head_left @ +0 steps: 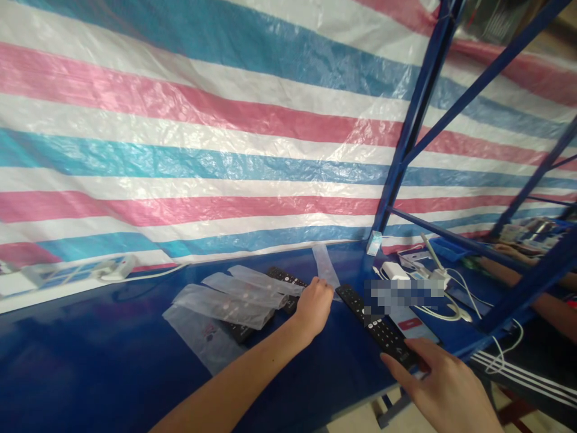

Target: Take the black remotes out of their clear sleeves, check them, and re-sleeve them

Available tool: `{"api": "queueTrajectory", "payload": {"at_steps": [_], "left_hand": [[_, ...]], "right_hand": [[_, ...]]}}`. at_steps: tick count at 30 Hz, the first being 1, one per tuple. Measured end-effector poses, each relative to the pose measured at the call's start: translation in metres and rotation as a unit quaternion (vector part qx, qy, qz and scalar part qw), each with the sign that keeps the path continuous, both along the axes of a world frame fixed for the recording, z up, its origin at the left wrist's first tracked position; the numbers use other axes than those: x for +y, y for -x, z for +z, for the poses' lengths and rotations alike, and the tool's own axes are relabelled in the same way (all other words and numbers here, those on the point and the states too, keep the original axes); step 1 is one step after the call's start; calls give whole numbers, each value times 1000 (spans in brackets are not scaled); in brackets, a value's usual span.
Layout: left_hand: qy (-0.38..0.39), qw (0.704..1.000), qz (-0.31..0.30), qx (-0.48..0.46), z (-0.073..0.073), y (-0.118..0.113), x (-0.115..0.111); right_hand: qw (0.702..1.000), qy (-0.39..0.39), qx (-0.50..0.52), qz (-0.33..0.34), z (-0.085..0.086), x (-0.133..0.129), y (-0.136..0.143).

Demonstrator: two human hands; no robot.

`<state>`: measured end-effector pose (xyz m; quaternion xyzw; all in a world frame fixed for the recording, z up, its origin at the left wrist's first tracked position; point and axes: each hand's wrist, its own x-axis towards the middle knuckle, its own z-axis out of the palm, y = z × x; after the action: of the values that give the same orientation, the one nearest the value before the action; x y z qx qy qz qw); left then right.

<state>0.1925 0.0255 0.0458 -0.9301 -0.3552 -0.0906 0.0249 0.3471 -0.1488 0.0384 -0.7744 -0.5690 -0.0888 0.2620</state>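
Note:
My right hand [444, 385] grips the lower end of a black remote control [385, 334], its button side up and its far end pointing away from me. To its left, my left hand [315, 307] is closed, fingers pinched at the near end of a clear plastic sleeve [325, 264]; the fingertips are partly hidden. Left of that hand, several plastic sleeves [216, 300] lie overlapping, and black remotes show in or under some of them. One more dark remote [282, 275] pokes out behind them.
The blue table [112, 361] runs along a striped plastic sheet [225, 144]. A blue metal frame [412, 120] rises at the right. Near it are a phone [412, 325], white cables [451, 310], a charger [394, 270] and a small box [374, 243]. Another person's arm [554, 313] shows far right.

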Motion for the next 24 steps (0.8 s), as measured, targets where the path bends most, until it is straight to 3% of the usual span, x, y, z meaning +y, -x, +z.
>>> {"api": "queueTrajectory", "payload": {"at_steps": [7, 11, 16, 24], "left_hand": [[24, 1000, 10, 4, 0, 1, -1], [25, 1000, -2, 12, 0, -1, -7], [1, 999, -17, 35, 1, -2, -13], [-47, 998, -4, 48, -5, -3, -10]], "right_hand": [[998, 13, -60, 9, -21, -12, 3], [998, 17, -60, 15, -22, -6, 16], [997, 5, -70, -31, -26, 0, 31], [997, -18, -69, -3, -33, 3, 26]]}}
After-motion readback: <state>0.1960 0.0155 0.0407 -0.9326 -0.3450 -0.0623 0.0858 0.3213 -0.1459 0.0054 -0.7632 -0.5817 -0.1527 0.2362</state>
